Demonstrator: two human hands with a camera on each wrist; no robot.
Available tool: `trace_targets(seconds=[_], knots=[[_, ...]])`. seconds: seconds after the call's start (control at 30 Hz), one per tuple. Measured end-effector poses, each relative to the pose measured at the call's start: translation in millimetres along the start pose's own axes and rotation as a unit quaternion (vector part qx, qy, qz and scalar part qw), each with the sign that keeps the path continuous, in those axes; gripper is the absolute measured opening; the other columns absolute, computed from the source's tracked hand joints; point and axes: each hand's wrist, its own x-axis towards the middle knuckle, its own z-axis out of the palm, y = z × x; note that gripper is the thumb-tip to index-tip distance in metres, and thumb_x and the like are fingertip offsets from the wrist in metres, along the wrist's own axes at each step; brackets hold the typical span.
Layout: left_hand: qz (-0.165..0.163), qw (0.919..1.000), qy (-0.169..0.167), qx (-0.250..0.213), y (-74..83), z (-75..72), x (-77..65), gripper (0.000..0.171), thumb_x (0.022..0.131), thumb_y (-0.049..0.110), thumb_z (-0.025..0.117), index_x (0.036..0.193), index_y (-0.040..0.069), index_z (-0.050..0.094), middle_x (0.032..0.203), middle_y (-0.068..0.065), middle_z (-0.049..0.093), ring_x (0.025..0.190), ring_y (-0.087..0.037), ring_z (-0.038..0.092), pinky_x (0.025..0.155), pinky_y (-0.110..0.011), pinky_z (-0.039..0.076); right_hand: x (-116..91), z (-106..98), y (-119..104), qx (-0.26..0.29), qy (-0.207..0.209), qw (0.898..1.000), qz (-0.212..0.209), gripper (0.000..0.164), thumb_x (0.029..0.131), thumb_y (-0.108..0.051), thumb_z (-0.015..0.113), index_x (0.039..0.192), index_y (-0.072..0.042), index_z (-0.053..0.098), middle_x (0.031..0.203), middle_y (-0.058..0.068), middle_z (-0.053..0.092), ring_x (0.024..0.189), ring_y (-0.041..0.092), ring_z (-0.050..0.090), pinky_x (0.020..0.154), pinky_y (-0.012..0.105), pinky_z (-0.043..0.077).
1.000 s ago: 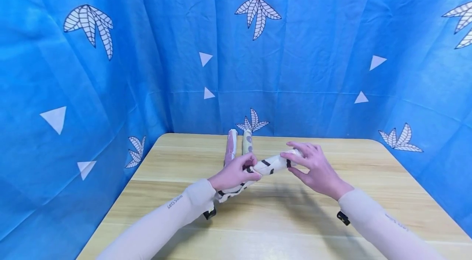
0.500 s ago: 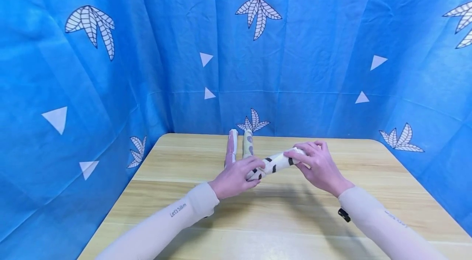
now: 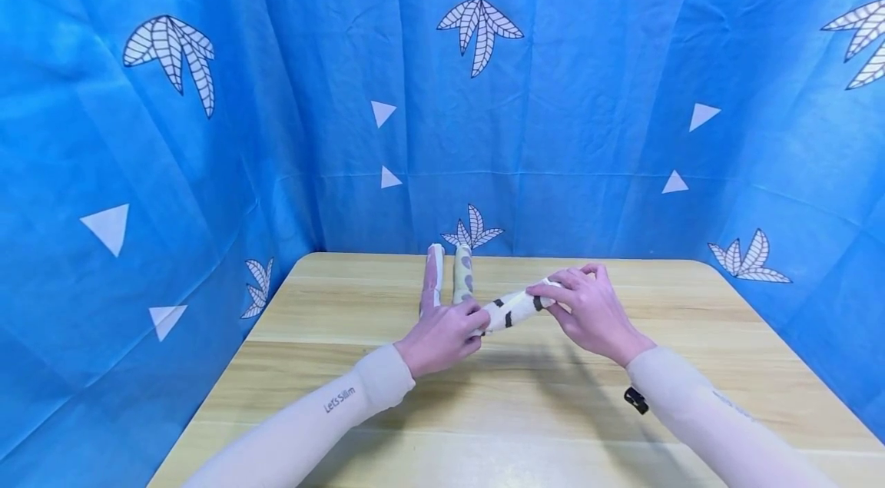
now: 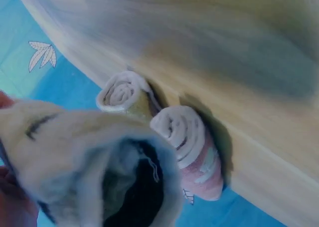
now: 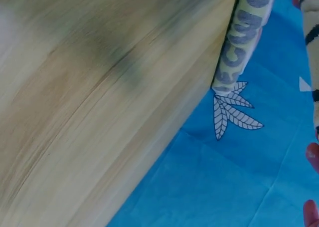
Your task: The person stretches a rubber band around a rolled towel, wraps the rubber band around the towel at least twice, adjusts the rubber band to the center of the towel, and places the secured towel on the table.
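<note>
A rolled-up white towel with black marks is held above the table, slanting up to the right. My left hand grips its lower left end, fingers curled over it. The upper right end is held between the thumb and fingers of my right hand. In the left wrist view the towel roll shows a loose, hollow end with a dark inside. Only a strip of the towel and some right fingertips appear at the right wrist view's edge.
Toward the table's back edge lie two more towel rolls side by side, one pink and white, one pale green with purple spots. Their near ends are partly hidden behind my left hand. A blue patterned curtain hangs behind the wooden table.
My left hand shifted its grip along the towel, its fingers closing over the left end. The towel's trailing left part no longer shows below that hand. My right hand stayed nearly in place.
</note>
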Motion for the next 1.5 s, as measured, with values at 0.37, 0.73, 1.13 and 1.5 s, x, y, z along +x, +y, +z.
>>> trace_targets(seconds=[0.37, 0.73, 1.13, 1.5], knots=[[-0.020, 0.9980, 0.017, -0.057, -8.8, -3.5, -4.4, 0.018, 0.089, 0.026, 0.074, 0.086, 0.019, 0.058, 0.089, 0.007, 0.064, 0.070, -0.005, 0.060, 0.071, -0.020, 0.054, 0.3, -8.1, 2.9, 0.104, -0.088, 0.980, 0.145, 0.034, 0.081, -0.015, 0.081, 0.113, -0.025, 0.077, 0.101, 0.000, 0.076, 0.082, 0.013, 0.063, 0.085, 0.040, 0.034], [-0.231, 0.8817, -0.104, -0.398, -16.2, -2.9, 1.0, 0.027, 0.085, 0.023, 0.081, 0.095, 0.022, 0.055, 0.098, 0.005, 0.068, 0.090, -0.012, 0.063, 0.077, -0.027, 0.055, -2.3, -13.3, 2.9, 0.141, -0.118, 0.975, 0.123, 0.051, 0.083, -0.011, 0.081, 0.131, -0.025, 0.068, 0.134, 0.009, 0.064, 0.120, 0.031, 0.057, 0.092, 0.051, 0.038], [-0.217, 0.8529, -0.105, -0.463, -7.6, -5.6, 3.2, 0.026, 0.093, 0.029, 0.073, 0.112, 0.028, 0.056, 0.113, 0.001, 0.071, 0.095, -0.012, 0.066, 0.081, -0.033, 0.056, -6.0, -5.5, 9.4, 0.008, -0.028, 1.000, 0.007, 0.059, 0.071, -0.006, 0.088, 0.124, -0.026, 0.071, 0.111, 0.003, 0.068, 0.110, 0.027, 0.058, 0.091, 0.058, 0.038], [-0.093, 0.9954, -0.022, -0.010, 18.8, -5.2, 5.3, 0.033, 0.090, 0.021, 0.074, 0.118, 0.025, 0.060, 0.103, 0.006, 0.074, 0.087, -0.011, 0.073, 0.098, -0.046, 0.050, -1.9, -6.6, 7.7, -0.017, -0.037, 0.998, 0.039, 0.047, 0.074, -0.013, 0.087, 0.117, -0.025, 0.075, 0.096, -0.001, 0.071, 0.097, 0.021, 0.058, 0.088, 0.055, 0.037]])
